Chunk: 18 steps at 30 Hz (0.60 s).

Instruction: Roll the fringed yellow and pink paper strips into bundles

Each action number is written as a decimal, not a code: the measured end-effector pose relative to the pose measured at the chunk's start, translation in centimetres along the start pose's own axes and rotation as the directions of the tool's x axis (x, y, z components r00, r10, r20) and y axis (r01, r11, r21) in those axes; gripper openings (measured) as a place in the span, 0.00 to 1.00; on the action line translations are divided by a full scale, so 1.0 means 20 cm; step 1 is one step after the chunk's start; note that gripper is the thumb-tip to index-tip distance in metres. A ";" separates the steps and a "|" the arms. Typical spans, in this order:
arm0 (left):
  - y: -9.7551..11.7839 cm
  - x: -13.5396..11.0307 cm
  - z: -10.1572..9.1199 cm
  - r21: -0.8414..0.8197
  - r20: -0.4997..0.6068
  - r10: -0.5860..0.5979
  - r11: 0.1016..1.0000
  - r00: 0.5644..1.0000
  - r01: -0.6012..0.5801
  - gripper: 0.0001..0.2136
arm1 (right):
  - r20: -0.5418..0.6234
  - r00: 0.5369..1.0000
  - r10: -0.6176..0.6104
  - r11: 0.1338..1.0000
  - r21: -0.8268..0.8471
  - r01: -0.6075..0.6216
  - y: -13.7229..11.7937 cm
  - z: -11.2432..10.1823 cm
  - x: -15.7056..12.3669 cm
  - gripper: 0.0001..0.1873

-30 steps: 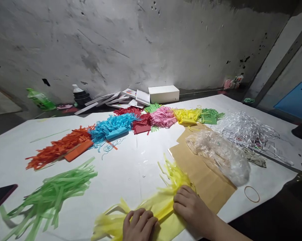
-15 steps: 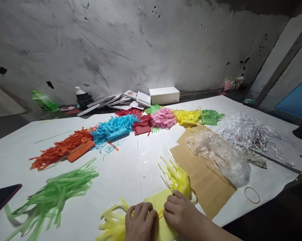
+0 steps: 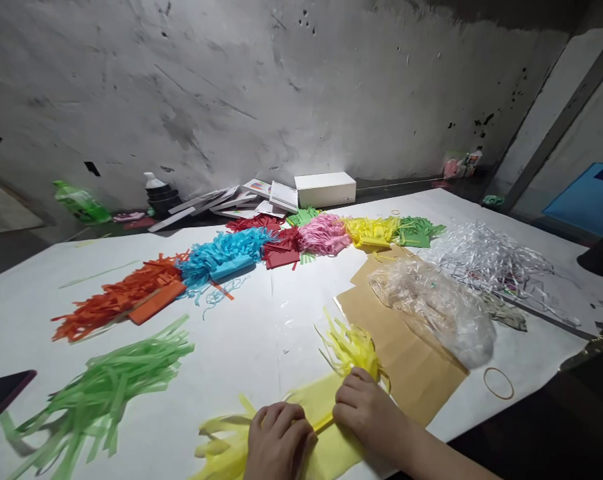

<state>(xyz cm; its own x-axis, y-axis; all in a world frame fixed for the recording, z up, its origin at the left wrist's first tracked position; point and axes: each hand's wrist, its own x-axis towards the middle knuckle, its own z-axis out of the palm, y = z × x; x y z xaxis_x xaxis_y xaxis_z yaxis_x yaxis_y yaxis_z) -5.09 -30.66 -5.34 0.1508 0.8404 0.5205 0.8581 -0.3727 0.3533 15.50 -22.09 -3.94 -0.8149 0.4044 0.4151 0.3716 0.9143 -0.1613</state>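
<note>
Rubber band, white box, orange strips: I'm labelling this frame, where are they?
rubber band (image 3: 499, 383), head view, its ring.
white box (image 3: 324, 189), head view, front face.
orange strips (image 3: 116, 297), head view, mid-pile.

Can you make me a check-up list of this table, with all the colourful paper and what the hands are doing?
Surface: white paper-covered table, lit in the middle.
Job's things: yellow fringed tissue paper lying flat under both hands.
Clutter: light green paper strips, orange fringe pile, blue fringe pile, pink fringe pile, brown paper sheets, crumpled clear plastic bag, shredded white strips, rubber band.
Hands: left hand and right hand press on the yellow paper.
Cables: nothing seen.
Surroundings: stained grey wall, white box.
</note>
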 end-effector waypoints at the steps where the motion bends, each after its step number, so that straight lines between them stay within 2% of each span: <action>1: 0.00 0.00 0.00 0.004 0.006 -0.007 1.000 1.000 0.006 0.09 | 0.011 0.999 0.034 0.999 0.017 -0.034 0.01 -0.02 -0.01 0.11; 4: 0.04 0.02 -0.01 0.056 0.050 -0.086 0.995 0.995 0.083 0.11 | 0.094 0.978 0.185 0.979 0.064 -0.191 0.01 -0.06 -0.02 0.07; 7: 0.09 0.07 -0.04 0.195 0.142 -0.241 0.958 0.960 0.212 0.12 | 0.145 0.938 0.314 0.947 0.024 -0.321 -0.02 -0.07 0.01 0.04; 8: 0.10 0.08 -0.04 0.239 0.157 -0.263 0.945 0.952 0.222 0.12 | 0.144 0.929 0.340 0.939 0.002 -0.344 -0.03 -0.06 0.02 0.03; 10: 0.11 0.11 -0.04 0.268 0.168 -0.211 0.950 0.963 0.161 0.10 | 0.146 0.920 0.364 0.931 -0.023 -0.364 -0.04 -0.05 0.04 0.02; 12: 0.12 0.12 -0.03 0.245 0.183 -0.100 0.968 0.978 0.053 0.10 | 0.147 0.949 0.279 0.960 -0.032 -0.277 -0.03 -0.04 0.04 0.04; 15: 0.10 0.14 -0.01 0.217 0.198 0.012 0.975 0.980 -0.055 0.11 | 0.128 0.990 0.057 0.997 -0.050 -0.051 -0.02 -0.03 0.02 0.08; 16: 0.09 0.16 0.00 0.218 0.200 0.031 0.973 0.979 -0.075 0.11 | 0.117 0.993 0.017 0.998 -0.064 -0.010 -0.02 -0.02 0.01 0.08; 18: 0.08 0.18 0.00 0.217 0.206 0.052 0.971 0.977 -0.097 0.12 | 0.077 0.997 0.008 0.996 -0.090 -0.001 -0.02 0.01 0.01 0.07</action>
<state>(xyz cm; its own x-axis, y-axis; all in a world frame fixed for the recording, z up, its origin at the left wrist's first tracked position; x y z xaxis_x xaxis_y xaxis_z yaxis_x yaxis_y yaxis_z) -3.22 -28.14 -2.89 0.2927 0.8830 0.3669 0.9254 -0.3582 0.1239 15.15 -22.38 -3.93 -0.8437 0.4127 0.3433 0.4113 0.9079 -0.0807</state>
